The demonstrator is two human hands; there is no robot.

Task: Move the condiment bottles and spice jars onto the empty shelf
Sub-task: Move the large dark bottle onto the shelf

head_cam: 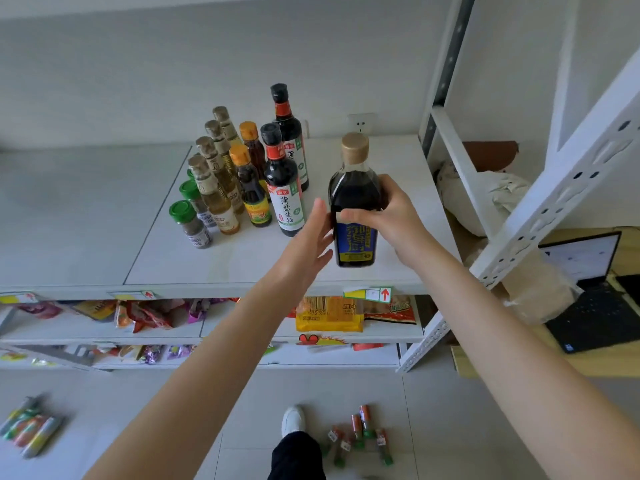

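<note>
On the floor at 8 o'clock lies a small heap of slim packets (29, 429), well apart from everything else. Up on the white shelf (86, 216), toward 10 o'clock of the dark bottle, stand the green-capped spice jars (190, 225), then a row of pale oil bottles (214, 188) running back toward the wall, two orange-capped sauce bottles (251, 190) just beside them, and two black-capped soy bottles (284, 183), all upright and close-packed. The left hand (308, 244) is spread flat, fingers (323, 220) straight and holding nothing, its palm at the dark bottle's 9 o'clock side, touching or nearly so; which, I cannot tell. The gold-capped dark bottle (353, 202) stands upright with its base at or just above the shelf. The right hand (391, 216) is wrapped round its shoulder from 3 o'clock, thumb across the front. Down at 6 o'clock, small jars (358, 434) lie scattered on the floor beside a white shoe (292, 420).
</note>
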